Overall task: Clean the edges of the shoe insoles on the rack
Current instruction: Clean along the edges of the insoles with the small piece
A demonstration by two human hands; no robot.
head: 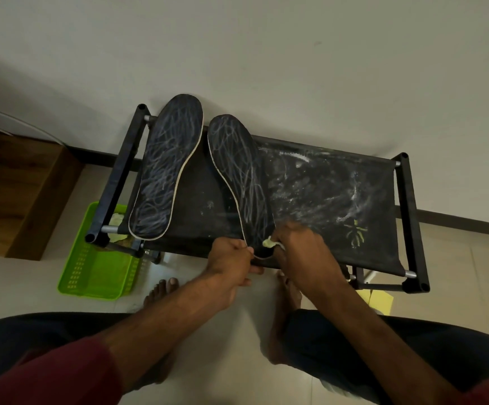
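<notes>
So both insoles sit on the black rack (409, 211), toes leaning on the wall, and the left insole (166, 171) lies by itself near the rack's left end. The left hand (231, 260) pinches the heel edge of the right insole (239, 171) at the front of the rack. The right hand (303, 254) has its fingers curled round a small pale rag (268, 243), pressed right against that same heel. There's a green basket (97, 276) on the floor under the rack's left corner.

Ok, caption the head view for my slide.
Left hand pinches the heel edge of one insole while right hand presses a pale wipe to it, on the black rack.
</notes>
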